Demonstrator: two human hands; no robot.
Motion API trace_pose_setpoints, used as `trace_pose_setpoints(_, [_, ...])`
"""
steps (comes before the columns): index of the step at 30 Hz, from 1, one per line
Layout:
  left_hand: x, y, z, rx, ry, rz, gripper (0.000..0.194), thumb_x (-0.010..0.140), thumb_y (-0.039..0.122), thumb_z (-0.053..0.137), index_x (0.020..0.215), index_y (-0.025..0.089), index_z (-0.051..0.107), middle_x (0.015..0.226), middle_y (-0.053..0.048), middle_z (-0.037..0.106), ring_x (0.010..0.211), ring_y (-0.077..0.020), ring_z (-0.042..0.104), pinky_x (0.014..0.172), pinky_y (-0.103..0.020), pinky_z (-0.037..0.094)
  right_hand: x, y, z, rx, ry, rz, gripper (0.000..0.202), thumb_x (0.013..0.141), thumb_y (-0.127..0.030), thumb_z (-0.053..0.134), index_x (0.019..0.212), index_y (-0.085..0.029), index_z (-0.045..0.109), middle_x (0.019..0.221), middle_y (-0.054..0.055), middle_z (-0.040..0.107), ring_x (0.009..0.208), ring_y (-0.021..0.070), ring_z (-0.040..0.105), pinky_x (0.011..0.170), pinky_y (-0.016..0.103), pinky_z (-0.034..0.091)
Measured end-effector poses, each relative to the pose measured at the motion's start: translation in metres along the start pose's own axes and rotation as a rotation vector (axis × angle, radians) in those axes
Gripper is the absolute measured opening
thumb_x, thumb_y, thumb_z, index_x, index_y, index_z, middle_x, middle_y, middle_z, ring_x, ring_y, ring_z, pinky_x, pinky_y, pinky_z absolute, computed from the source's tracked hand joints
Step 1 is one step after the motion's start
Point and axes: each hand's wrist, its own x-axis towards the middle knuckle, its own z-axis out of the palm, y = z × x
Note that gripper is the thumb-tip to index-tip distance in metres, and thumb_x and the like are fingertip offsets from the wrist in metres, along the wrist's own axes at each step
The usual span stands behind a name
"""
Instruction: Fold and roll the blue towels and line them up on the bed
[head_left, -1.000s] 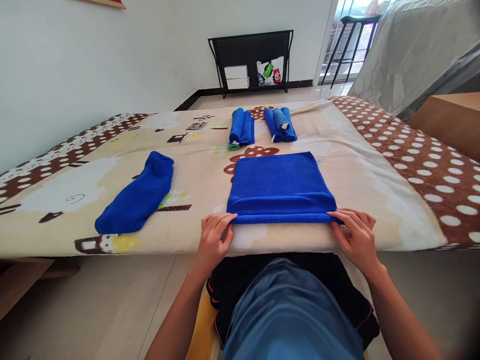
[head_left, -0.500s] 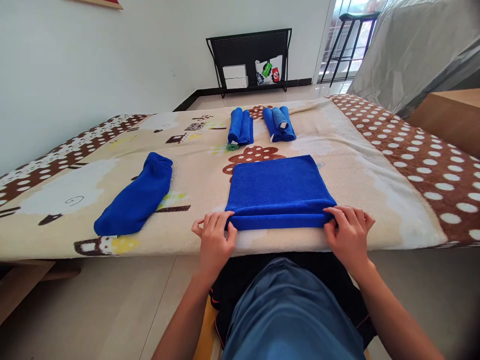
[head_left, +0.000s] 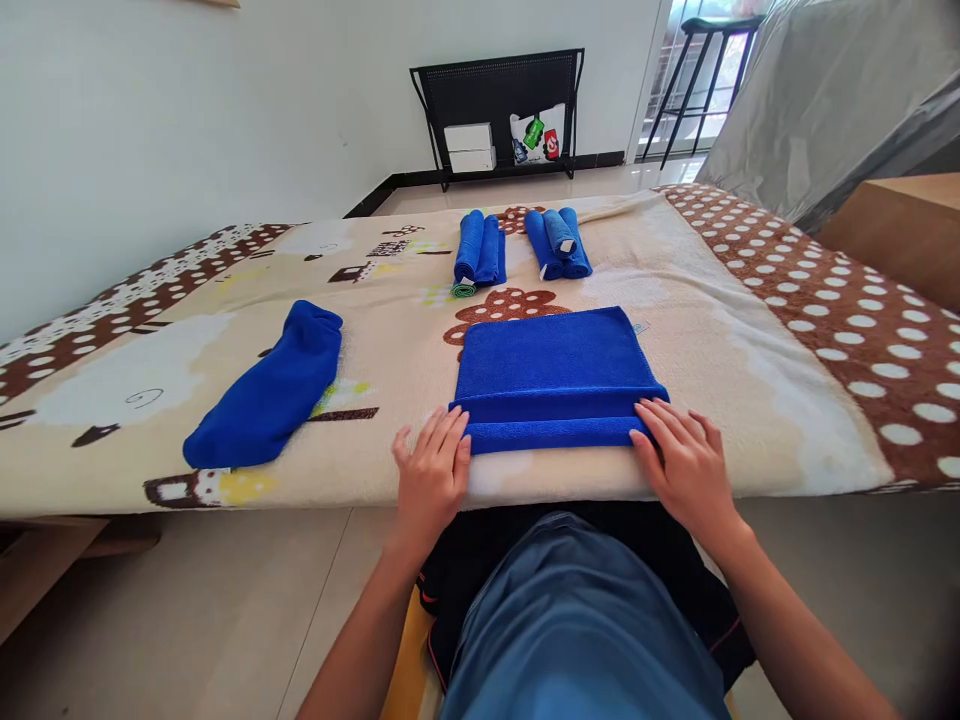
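Note:
A blue towel lies spread in front of me, its near edge turned over in a folded band. My left hand rests on the band's left end, fingers stretched over the corner and thumb beside it. At the other end, my right hand lies with its fingers extended flat on the towel and the thumb apart. Off to the left is a second blue towel, loosely bunched. Farther back are rolled blue towels in two groups, a left group with a green roll at its near end, and a right group.
Everything lies on a cream patterned blanket with a brown polka-dot border. A black rack stands by the far wall. At right are a cardboard-coloured box, a plastic-covered bulk and a stool.
Both hands have loosened from pinching the towel's near corners and now lie with fingers stretched on its ends. The near edge is folded farther over, away from me.

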Motion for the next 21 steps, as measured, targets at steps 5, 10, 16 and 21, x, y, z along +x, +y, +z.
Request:
trace_pose_setpoints(5, [0.011,0.029,-0.008,-0.133,0.053,0.144,0.041,0.1,0.017,0.046,0.14,0.017,0.052,0.139,-0.011,0.063,0.139,-0.0237,0.05,0.116,-0.047,0.03,0.01,-0.038,-0.005,0.11,0.041,-0.091,0.027,0.099,-0.021,0.053,0.122,-0.017,0.065,0.129,0.006,0.068,0.128,0.0223,0.058,0.113,0.043,0.03])
trace_pose_setpoints(10, [0.033,0.065,0.003,-0.176,-0.196,0.302,0.044,0.103,0.025,0.041,0.146,0.015,0.047,0.15,-0.011,0.053,0.141,-0.0221,0.047,0.113,-0.041,0.038,0.027,-0.08,0.008,0.173,-0.133,-0.184,0.038,0.103,-0.027,0.044,0.136,-0.013,0.057,0.142,0.009,0.058,0.134,0.0217,0.052,0.112,0.04,0.033])
trace_pose_setpoints(16, [0.014,0.008,0.003,-0.036,-0.166,0.029,0.042,0.105,0.032,0.038,0.143,0.02,0.052,0.15,-0.01,0.053,0.142,-0.0261,0.046,0.111,-0.048,0.036,0.015,-0.014,0.009,-0.002,-0.084,-0.003,0.037,0.105,-0.033,0.043,0.133,-0.016,0.06,0.138,0.007,0.062,0.131,0.0227,0.056,0.109,0.042,0.034])
trace_pose_setpoints(21, [0.007,-0.014,-0.014,0.015,-0.038,-0.003,0.038,0.103,0.024,0.043,0.138,0.022,0.056,0.146,-0.009,0.057,0.141,-0.0281,0.047,0.115,-0.055,0.028,0.01,0.008,-0.003,-0.058,-0.041,0.035,0.034,0.104,-0.031,0.044,0.127,-0.017,0.063,0.134,0.007,0.065,0.133,0.0263,0.055,0.114,0.049,0.027])
